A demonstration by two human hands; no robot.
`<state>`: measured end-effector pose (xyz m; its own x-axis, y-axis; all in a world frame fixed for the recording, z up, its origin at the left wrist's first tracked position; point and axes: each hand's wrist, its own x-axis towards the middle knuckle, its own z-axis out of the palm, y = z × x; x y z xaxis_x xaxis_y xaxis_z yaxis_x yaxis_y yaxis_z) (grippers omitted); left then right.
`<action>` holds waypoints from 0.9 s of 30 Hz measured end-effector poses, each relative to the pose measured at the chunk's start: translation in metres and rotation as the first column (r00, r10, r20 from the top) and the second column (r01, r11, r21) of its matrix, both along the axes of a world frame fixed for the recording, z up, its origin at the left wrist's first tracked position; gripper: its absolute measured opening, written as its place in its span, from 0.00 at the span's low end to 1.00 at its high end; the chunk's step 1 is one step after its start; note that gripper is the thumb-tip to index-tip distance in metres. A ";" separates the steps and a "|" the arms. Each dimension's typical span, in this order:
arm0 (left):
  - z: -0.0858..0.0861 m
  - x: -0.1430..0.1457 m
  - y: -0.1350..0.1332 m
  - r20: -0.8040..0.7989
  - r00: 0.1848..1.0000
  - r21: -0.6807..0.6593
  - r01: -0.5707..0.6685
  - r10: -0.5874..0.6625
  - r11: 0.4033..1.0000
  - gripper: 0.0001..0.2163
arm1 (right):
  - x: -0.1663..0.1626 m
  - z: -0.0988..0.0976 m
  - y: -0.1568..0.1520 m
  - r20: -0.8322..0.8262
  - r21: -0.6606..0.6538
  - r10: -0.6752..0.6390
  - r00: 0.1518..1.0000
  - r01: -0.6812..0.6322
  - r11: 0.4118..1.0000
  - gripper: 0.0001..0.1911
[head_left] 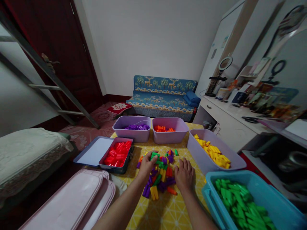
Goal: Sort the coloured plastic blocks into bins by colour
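Note:
A heap of small plastic blocks (161, 174) in purple, green, yellow, red and orange lies on the yellow patterned table (165, 210). My left hand (146, 164) rests on the heap's left side with fingers curled around a green block (154, 155). My right hand (184, 174) lies on the heap's right side, fingers stretched flat over the blocks. Around the heap stand sorting bins: purple blocks in a lilac bin (132, 127), orange blocks in a lilac bin (170, 130), yellow blocks in a lilac bin (211, 150), green blocks in a teal bin (251, 198), red blocks in a dark case (117, 153).
Pink lids (79, 198) are stacked at the table's left corner. A bed (26, 156) stands on the left, a blue sofa (163, 95) at the back, a white desk (235, 118) with clutter on the right, a ladder (48, 76) by the door.

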<state>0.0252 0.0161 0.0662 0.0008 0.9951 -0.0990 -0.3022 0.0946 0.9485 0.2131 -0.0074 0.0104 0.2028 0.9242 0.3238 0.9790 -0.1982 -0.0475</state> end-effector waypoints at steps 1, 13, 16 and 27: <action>0.002 0.001 -0.002 0.095 0.995 -0.042 0.030 -0.026 0.999 0.24 | 0.000 0.000 0.000 0.001 -0.004 -0.001 1.000 0.001 1.000 0.24; 0.009 0.010 -0.015 0.108 0.993 -0.205 0.074 -0.052 0.976 0.26 | 0.003 -0.009 0.003 -0.011 0.010 -0.001 1.000 0.001 1.000 0.24; 0.007 0.009 -0.013 0.094 0.996 -0.222 0.031 -0.010 0.974 0.26 | 0.002 -0.008 0.002 -0.006 0.023 0.003 1.000 -0.003 1.000 0.24; 0.003 0.001 -0.007 0.279 0.960 -0.324 0.069 0.026 0.944 0.14 | 0.002 -0.007 0.003 -0.024 0.013 -0.004 1.000 0.004 1.000 0.24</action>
<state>0.0260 0.0090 0.0694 0.0960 0.9064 -0.4113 -0.5416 0.3942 0.7425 0.2154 -0.0042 0.0031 0.2139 0.9191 0.3309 0.9769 -0.2010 -0.0733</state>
